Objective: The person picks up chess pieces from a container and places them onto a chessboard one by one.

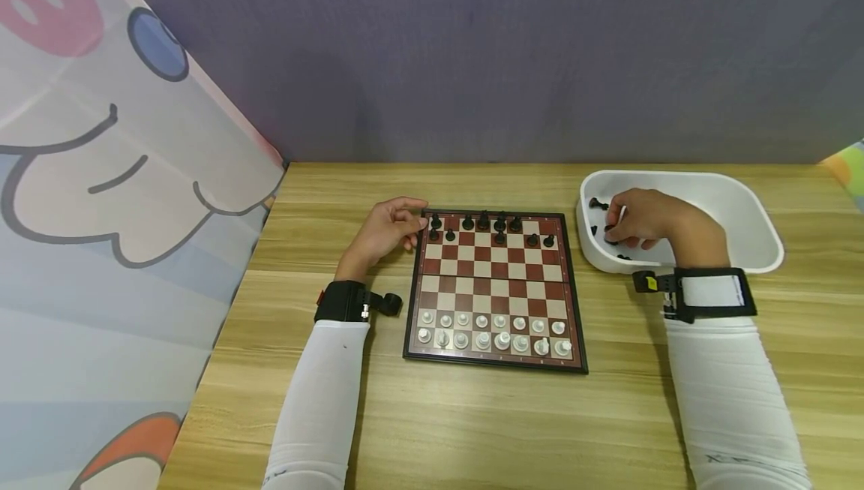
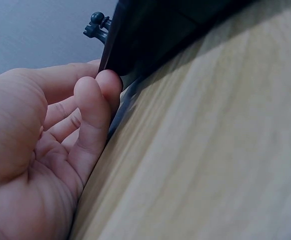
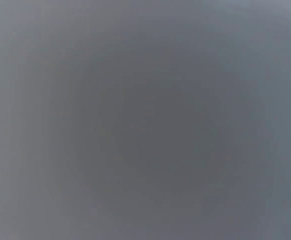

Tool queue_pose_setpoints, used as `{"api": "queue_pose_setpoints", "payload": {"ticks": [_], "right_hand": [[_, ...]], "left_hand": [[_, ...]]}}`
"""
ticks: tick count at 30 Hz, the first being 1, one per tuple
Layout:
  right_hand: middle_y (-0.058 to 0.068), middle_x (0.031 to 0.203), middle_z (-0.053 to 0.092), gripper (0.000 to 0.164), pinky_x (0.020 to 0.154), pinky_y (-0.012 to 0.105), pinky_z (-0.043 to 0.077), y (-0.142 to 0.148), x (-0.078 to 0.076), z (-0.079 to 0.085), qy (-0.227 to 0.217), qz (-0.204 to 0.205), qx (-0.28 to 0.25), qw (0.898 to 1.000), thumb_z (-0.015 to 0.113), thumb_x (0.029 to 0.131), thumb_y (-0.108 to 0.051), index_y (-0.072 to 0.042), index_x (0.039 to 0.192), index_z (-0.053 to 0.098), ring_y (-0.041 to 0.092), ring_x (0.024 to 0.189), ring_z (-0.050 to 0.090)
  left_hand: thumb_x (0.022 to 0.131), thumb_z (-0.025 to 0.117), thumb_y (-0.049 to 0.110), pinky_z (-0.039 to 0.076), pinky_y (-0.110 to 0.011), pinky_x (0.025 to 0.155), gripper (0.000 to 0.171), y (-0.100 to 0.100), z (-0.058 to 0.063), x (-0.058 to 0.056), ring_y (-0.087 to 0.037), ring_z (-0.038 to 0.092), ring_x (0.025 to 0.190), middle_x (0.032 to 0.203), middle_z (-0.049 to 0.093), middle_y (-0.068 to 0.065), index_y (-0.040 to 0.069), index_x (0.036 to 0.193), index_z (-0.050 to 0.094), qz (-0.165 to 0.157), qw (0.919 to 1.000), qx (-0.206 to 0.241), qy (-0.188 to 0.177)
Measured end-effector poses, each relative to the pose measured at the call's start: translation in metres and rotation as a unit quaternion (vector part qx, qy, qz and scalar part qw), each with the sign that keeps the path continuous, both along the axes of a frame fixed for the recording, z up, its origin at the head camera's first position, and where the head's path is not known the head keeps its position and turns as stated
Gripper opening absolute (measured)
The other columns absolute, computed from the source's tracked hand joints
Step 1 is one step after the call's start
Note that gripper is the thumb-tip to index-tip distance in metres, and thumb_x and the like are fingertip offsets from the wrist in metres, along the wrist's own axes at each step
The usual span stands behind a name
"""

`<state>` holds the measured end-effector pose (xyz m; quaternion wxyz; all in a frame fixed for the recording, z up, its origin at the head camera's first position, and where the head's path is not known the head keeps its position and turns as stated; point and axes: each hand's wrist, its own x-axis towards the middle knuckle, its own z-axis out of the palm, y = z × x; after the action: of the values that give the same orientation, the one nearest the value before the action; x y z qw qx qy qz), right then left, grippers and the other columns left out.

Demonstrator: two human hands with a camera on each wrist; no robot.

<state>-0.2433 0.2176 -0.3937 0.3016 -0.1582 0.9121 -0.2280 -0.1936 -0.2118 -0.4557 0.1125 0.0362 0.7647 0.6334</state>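
Observation:
A red-and-white chessboard point(image 1: 490, 272) lies on the table with white pieces in two rows along its near side and several black pieces along its far side. My left hand point(image 1: 394, 229) holds the board's far left corner, thumb at the left edge and a finger along the far edge. In the left wrist view, fingertips point(image 2: 93, 100) meet the board's dark side point(image 2: 150, 35). Inside the white tray point(image 1: 749, 208), my right hand point(image 1: 658, 221) reaches down with bent fingers and pinches a black chess piece point(image 1: 610, 235). The right wrist view is only a grey blur.
Other black pieces, such as one lying chess piece point(image 1: 598, 203), are in the tray's left end. The tray stands right of the board on the wooden table point(image 1: 472, 430). A grey partition point(image 1: 472, 55) rises behind, and a cartoon-printed sheet point(image 1: 88, 265) borders the left.

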Motion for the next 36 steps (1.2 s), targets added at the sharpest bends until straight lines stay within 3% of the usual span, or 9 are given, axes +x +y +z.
{"api": "queue_pose_setpoints", "payload": {"ticks": [14,21,24,30,36], "right_hand": [[0.008,0.067,0.052,0.023,0.053,0.036,0.044,-0.0035,0.0002,-0.0044,-0.003,0.027,-0.023,0.999,0.060,0.081,-0.011,-0.001,0.095,0.045,0.022,0.058,0.049],[0.004,0.070,0.051,0.019,0.056,0.034,0.042,-0.0053,-0.0017,-0.0044,0.065,0.024,0.017,0.997,0.057,0.076,-0.009,-0.005,0.094,0.051,0.019,0.062,0.050],[0.003,0.070,0.051,0.019,0.056,0.034,0.042,-0.0051,-0.0029,-0.0048,0.074,0.024,0.021,0.997,0.057,0.076,-0.009,-0.006,0.093,0.052,0.019,0.063,0.051],[0.004,0.072,0.050,0.020,0.055,0.034,0.042,-0.0053,-0.0049,-0.0086,0.070,0.028,0.013,0.997,0.057,0.076,-0.007,-0.005,0.095,0.050,0.019,0.063,0.050],[0.007,0.073,0.051,0.025,0.057,0.035,0.047,-0.0072,-0.0033,-0.0094,0.038,0.017,-0.010,0.999,0.058,0.076,-0.005,-0.002,0.098,0.047,0.021,0.063,0.053]], "left_hand": [[0.082,0.067,0.024,0.050,-0.040,0.059,0.038,0.0008,-0.0004,-0.0004,-0.027,0.054,0.064,0.085,0.056,-0.020,0.019,0.119,0.057,-0.003,1.0000,-0.005,0.000],[0.082,0.067,0.024,0.050,-0.040,0.059,0.038,0.0013,-0.0008,-0.0005,-0.027,0.055,0.064,0.084,0.057,-0.019,0.020,0.119,0.058,-0.002,1.0000,-0.006,0.000],[0.082,0.066,0.023,0.050,-0.040,0.059,0.038,0.0015,0.0000,-0.0001,-0.028,0.055,0.064,0.085,0.057,-0.019,0.019,0.119,0.057,-0.003,1.0000,-0.005,0.000],[0.083,0.066,0.022,0.050,-0.040,0.059,0.038,0.0012,0.0013,0.0004,-0.027,0.055,0.064,0.085,0.057,-0.019,0.018,0.120,0.057,-0.003,1.0000,-0.005,-0.001],[0.082,0.067,0.022,0.050,-0.039,0.059,0.040,0.0002,0.0012,0.0003,-0.026,0.055,0.064,0.085,0.057,-0.019,0.016,0.121,0.056,0.000,1.0000,-0.004,-0.003]]}}
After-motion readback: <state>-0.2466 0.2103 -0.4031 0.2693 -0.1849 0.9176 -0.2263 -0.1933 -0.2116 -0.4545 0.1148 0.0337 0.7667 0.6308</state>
